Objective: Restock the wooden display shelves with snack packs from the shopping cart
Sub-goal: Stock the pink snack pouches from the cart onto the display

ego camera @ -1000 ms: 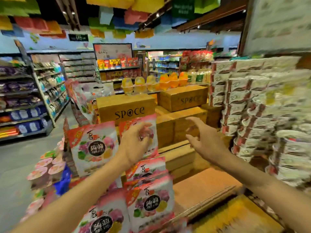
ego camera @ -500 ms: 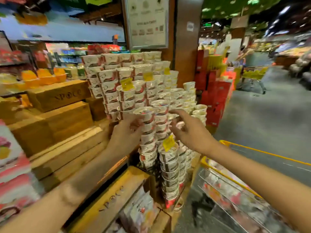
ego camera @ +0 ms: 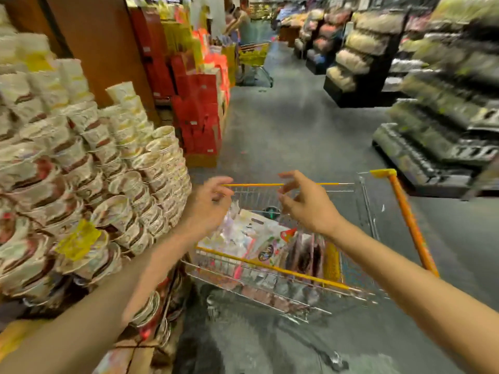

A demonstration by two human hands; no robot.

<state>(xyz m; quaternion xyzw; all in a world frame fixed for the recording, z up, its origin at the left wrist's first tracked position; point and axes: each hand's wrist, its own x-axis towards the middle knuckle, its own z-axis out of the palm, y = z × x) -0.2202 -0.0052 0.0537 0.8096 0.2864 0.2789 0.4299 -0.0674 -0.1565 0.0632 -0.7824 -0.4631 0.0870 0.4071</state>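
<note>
Fetch step: we had left hand (ego camera: 209, 205) and right hand (ego camera: 306, 203) loosely spread, empty, above shopping cart (ego camera: 270, 269); next, grip a snack pack (ego camera: 248, 236).

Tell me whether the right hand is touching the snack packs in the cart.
Apart. The head view shows the right hand above the snack packs, with cart mesh visible between fingers and packs.

The shopping cart (ego camera: 297, 273) stands on the floor (ego camera: 283, 130) just right of the stacked cups (ego camera: 89, 184), snack packs (ego camera: 259, 238) inside it, shelving (ego camera: 442, 125) across the aisle on the right.
</note>
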